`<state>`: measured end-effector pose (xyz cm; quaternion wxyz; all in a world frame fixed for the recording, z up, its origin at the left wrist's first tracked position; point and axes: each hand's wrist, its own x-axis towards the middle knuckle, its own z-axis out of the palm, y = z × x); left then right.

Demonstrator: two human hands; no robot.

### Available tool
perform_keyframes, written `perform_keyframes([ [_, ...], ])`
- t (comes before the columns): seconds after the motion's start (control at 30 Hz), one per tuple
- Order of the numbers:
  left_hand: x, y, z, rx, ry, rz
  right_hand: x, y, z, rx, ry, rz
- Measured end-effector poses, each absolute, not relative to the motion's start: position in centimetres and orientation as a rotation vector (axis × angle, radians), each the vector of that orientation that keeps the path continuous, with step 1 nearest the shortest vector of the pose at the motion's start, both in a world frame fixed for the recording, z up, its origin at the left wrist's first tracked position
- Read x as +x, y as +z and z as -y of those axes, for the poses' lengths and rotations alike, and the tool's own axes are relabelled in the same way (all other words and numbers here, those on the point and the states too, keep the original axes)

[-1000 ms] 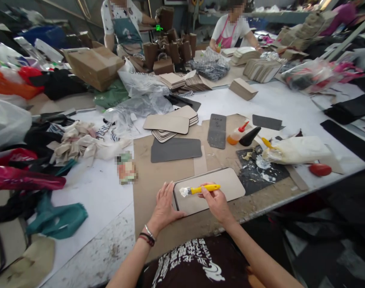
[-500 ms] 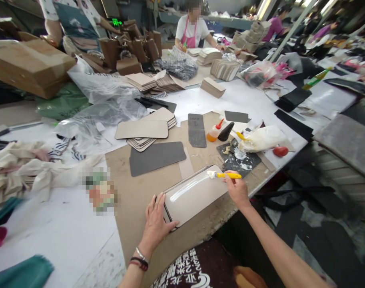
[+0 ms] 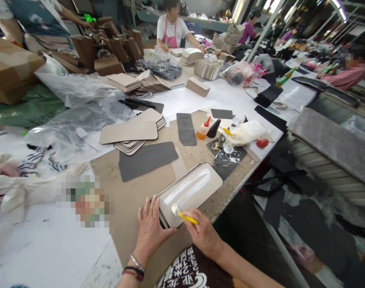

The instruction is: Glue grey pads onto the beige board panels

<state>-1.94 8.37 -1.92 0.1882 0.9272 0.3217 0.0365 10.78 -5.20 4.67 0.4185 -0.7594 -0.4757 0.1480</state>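
A stack of beige panels with dark edges [image 3: 197, 188] lies at a slant before me, its top one streaked with a wet, shiny curved band. My left hand [image 3: 150, 224] rests at the stack's left end, fingers spread, thumb by the near corner. In my right hand [image 3: 204, 232] is a small yellow-handled brush [image 3: 186, 217]. Its tip, loaded with white paste, touches the top panel near the left end. Past the stack's far right end, a dark board [image 3: 227, 168] carries blobs of white paste.
Beyond lie a dark grey panel [image 3: 149, 160], another stack of beige panels [image 3: 128, 132], a red-tipped bottle of orange liquid [image 3: 202, 130] and a white bag of paste [image 3: 250, 133]. The table edge runs close on my right. A person in a pink apron [image 3: 171, 34] works across the table.
My right hand has drawn the brush from the panel's far right end toward its near left end. The shiny wet streak now curves around the far end. My left hand stays at the stack; the view has shifted right.
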Motion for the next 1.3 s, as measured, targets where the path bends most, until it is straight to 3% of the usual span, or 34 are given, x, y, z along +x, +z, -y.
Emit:
perform_keyframes([
  [0.37,-2.8,-1.8,-8.9,2.616,0.122,-0.868,22.4,3.9,10.7,-2.287,-0.220,0.938],
  [0.5,-2.9,-1.8,-8.8,2.590,0.106,-0.876,18.0,3.9,9.5,-2.149,-0.155,1.101],
  [0.77,-3.0,-1.7,-8.9,2.574,0.080,-0.871,9.2,4.3,7.3,-1.964,0.401,1.074],
  [1.1,-3.0,-2.0,-9.0,2.559,0.073,-0.864,19.9,4.7,10.6,-2.221,-0.116,0.901],
  [1.3,-2.9,-2.4,-8.9,2.564,0.057,-0.880,24.0,3.0,7.9,-2.170,0.048,0.767],
])
